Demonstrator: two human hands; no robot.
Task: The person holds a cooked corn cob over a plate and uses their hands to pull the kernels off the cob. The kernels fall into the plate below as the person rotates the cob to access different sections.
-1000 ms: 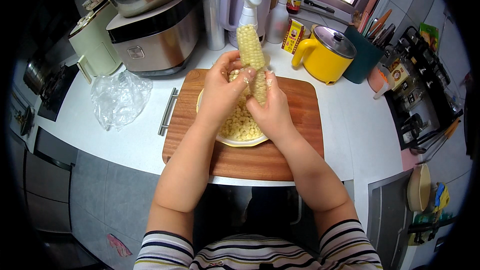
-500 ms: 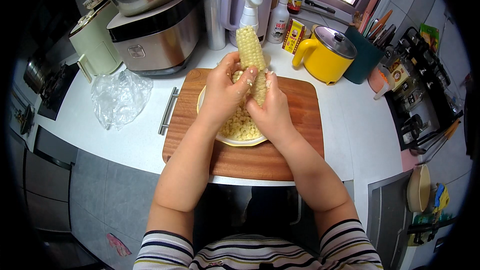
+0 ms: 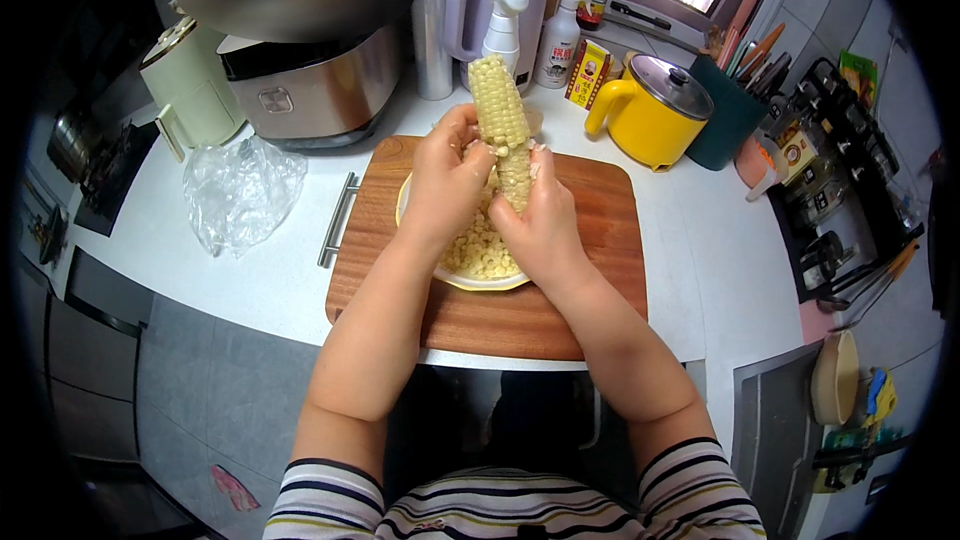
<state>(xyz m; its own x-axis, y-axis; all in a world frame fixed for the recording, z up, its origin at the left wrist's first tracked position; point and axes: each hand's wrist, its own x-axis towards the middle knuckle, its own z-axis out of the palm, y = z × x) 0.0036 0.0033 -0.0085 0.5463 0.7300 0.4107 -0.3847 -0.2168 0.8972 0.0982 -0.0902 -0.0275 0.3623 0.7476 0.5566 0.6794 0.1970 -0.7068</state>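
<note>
Gripping the corn cob low in the right hand, pinching at it with the left hand, above a yellow-rimmed dish of loose kernels!

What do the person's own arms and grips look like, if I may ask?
Short sleeves striped in white, dark and mustard cover the upper arms. Both forearms are bare, with no watch or bracelet showing. The left grip and right grip are ungloved hands.
</note>
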